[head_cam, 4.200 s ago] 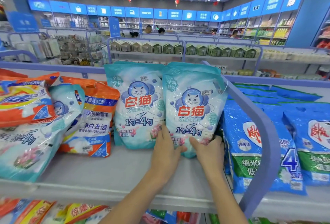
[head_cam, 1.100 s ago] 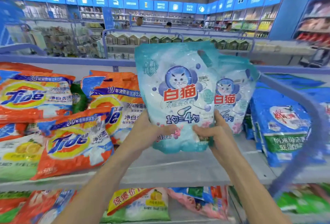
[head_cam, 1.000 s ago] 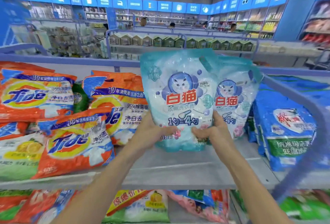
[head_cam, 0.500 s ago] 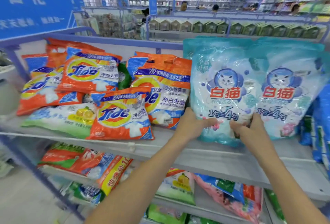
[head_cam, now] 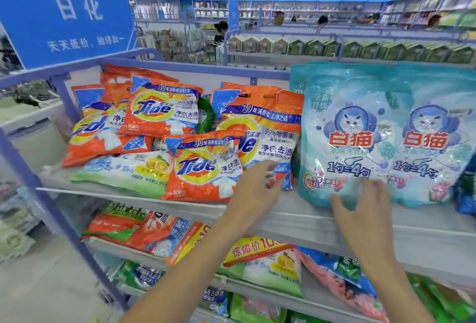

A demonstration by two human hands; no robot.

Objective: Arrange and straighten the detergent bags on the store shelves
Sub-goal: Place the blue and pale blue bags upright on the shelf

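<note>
Two teal cat-brand bags stand upright side by side at the right of the shelf (head_cam: 296, 215); the left teal bag (head_cam: 345, 139) has its long axis vertical and overlaps the right teal bag (head_cam: 432, 142). Both hands are empty, with fingers spread apart. The right hand (head_cam: 360, 209) is placed just in front of the lower edge of the left teal bag; contact cannot be confirmed. The left hand (head_cam: 255, 191) is directed left and away, its blurred fingertips at the bottom corner of the large orange bag (head_cam: 265, 137), which leans against the left teal bag. The small orange bag (head_cam: 206, 168) lies slanted just left of that hand, over a green lemon bag (head_cam: 128, 173) lying flat. The orange pile is judged the next item to be straightened, and the left hand is the nearer one.
</note>
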